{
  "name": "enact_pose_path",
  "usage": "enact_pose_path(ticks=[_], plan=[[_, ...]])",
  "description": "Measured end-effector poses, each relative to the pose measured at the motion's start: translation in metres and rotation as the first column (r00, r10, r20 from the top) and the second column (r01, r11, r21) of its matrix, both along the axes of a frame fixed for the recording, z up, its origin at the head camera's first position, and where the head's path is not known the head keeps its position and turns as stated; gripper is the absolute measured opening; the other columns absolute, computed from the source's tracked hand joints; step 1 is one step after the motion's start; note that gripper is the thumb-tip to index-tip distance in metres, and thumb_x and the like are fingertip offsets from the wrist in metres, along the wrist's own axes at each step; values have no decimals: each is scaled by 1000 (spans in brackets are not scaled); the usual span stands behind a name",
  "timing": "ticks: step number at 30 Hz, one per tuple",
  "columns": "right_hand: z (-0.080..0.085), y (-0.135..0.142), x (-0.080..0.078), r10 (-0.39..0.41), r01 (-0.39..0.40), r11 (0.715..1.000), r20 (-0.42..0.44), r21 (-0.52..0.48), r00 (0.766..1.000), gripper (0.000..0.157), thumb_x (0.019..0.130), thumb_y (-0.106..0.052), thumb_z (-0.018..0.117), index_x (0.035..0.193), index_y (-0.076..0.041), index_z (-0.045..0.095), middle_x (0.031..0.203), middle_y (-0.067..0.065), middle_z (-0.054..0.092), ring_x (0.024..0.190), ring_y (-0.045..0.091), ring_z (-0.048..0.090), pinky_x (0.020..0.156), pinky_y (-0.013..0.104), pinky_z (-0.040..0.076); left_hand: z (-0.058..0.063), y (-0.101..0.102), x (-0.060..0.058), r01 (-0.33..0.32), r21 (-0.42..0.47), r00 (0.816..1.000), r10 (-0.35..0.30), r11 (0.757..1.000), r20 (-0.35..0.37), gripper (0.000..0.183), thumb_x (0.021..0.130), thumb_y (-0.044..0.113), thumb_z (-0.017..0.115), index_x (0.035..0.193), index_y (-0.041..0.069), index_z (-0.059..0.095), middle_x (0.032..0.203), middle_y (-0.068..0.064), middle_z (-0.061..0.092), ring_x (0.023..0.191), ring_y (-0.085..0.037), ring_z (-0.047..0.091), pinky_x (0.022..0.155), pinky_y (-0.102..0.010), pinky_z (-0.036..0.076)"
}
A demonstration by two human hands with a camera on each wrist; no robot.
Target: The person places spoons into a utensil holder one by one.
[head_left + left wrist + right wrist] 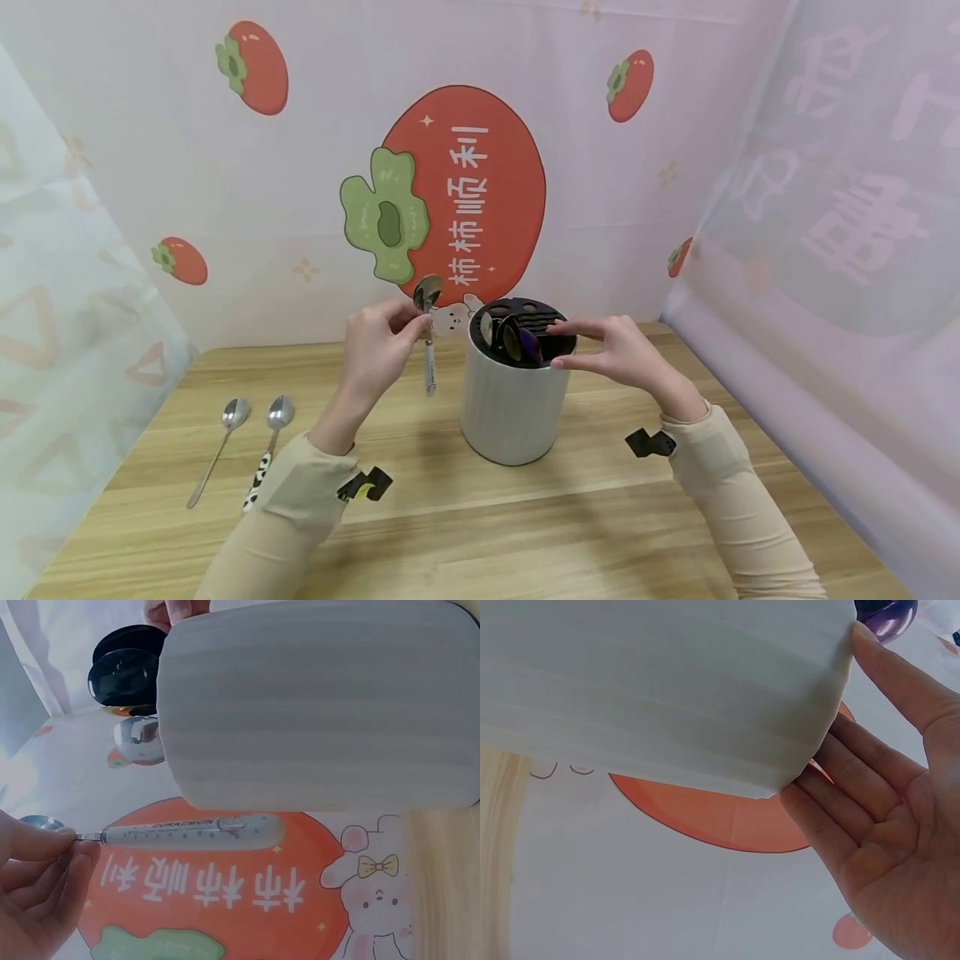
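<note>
My left hand (377, 348) pinches a spoon (429, 367) near its neck, left of the utensil holder (512, 412). Bowl up, handle down, the spoon hangs apart from the holder; its pale printed handle (191, 831) shows in the left wrist view. The holder is a white ribbed cylinder with a black slotted top. Several spoons stand in it, bowls up, among them a purple one (530, 345). With fingers extended, my right hand (621, 353) touches the holder's right rim; the right wrist view shows its thumb (900, 679) at the edge.
Two more spoons lie on the wooden table (480, 542) at the left: one with a plain metal handle (213, 467), one with a black-and-white patterned handle (258, 479). A printed cloth backdrop (315, 183) rises behind the table, and cloth hangs on both sides.
</note>
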State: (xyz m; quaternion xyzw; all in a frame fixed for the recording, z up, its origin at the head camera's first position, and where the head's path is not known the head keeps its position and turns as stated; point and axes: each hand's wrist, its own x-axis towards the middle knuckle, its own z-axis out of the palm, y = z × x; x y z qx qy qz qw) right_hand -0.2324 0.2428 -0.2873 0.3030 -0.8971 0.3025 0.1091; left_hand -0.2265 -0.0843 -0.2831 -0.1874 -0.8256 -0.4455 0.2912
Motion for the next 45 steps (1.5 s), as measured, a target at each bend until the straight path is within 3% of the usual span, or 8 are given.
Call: enact_pose_path(ticks=[9, 22, 34, 41, 45], plan=[[0, 1, 0, 4, -4, 1000, 4, -8, 1000, 45, 78, -37, 76, 117, -18, 68, 123, 5, 65, 120, 24, 57, 99, 47, 45, 9, 5, 0, 29, 56, 1000, -29, 998, -11, 7, 85, 11, 70, 81, 5, 72, 72, -6, 71, 63, -18, 68, 58, -18, 51], [0, 1, -1, 1, -1, 1000, -3, 3, 1000, 45, 78, -39, 76, 117, -19, 68, 122, 4, 65, 119, 23, 58, 98, 46, 46, 24, 12, -2, 50, 125, 991, -34, 991, -129, 8, 84, 9, 70, 80, 3, 72, 70, -6, 71, 59, -13, 64, 55, -16, 49], [0, 1, -1, 4, -4, 1000, 0, -4, 1000, 45, 78, -38, 76, 117, -19, 68, 122, 4, 65, 119, 23, 58, 98, 46, 46, 32, 20, -5, 121, 235, 981, -80, 965, -176, 9, 84, 11, 71, 81, 2, 73, 70, -10, 70, 61, -24, 67, 56, -17, 51], [-1, 1, -1, 9, -9, 1000, 3, -8, 1000, 44, 78, -37, 76, 117, -19, 68, 122, 4, 65, 119, 22, 58, 99, 46, 45, 34, 23, -4, 136, 253, 977, -88, 958, -194, 9, 84, 11, 71, 80, 3, 73, 71, -11, 71, 60, -9, 66, 56, -20, 53], [-1, 1, -1, 3, -3, 1000, -2, -6, 1000, 44, 78, -38, 76, 117, -19, 68, 123, 4, 65, 119, 23, 58, 98, 46, 46, 36, 27, -4, 190, 276, 970, -138, 942, -198, 7, 83, 8, 72, 82, 1, 73, 73, -11, 72, 62, -17, 69, 59, -23, 55]])
